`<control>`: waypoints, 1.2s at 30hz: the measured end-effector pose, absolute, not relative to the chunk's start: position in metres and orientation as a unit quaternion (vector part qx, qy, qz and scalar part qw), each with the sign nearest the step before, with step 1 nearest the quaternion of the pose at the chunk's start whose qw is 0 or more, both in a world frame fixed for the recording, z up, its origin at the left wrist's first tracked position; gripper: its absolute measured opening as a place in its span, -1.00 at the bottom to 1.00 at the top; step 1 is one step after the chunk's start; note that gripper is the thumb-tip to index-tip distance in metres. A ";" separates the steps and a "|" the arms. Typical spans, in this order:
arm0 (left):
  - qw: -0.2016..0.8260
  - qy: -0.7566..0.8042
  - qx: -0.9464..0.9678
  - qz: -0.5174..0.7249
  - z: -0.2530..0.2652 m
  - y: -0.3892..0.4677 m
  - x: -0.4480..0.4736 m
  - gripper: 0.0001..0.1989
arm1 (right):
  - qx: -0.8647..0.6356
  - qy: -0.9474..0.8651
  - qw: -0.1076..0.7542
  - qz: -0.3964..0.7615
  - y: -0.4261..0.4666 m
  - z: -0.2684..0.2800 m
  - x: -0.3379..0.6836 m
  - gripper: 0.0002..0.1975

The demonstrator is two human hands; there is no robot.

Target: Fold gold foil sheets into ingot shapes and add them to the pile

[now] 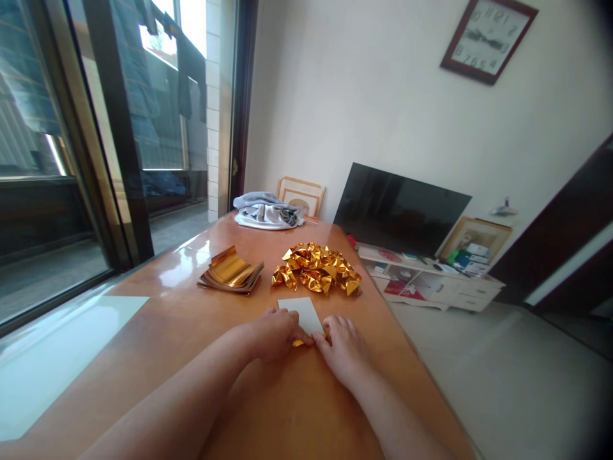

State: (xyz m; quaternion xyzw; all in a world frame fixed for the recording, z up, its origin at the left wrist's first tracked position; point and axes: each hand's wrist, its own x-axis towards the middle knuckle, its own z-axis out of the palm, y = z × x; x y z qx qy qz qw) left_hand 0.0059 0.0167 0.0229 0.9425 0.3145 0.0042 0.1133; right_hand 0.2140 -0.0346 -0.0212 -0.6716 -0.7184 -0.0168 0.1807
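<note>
A sheet of gold foil paper (306,312) lies white side up on the wooden table, with slivers of gold showing at its near edge. On its left side my left hand (280,333) presses down, fingers bent and thumb toward the near edge. My right hand (342,345) holds the near right corner, fingers curled and thumb close to the other hand. Just beyond is a heap of folded gold foil pieces (318,265). To the left sits a stack of flat gold foil sheets (232,269), its top sheet curling up.
The glossy wooden table (182,358) has its right edge beside my right arm. Folded cloth (265,211) lies at its far end. A pale sheet (71,358) is at the left. Beyond stand a television (402,207) and a low white cabinet (431,284).
</note>
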 end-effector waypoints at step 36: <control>0.253 0.305 0.918 0.022 0.007 0.041 -0.007 -0.42 | -0.583 -0.811 -0.021 -0.044 -0.084 0.010 0.182 -0.56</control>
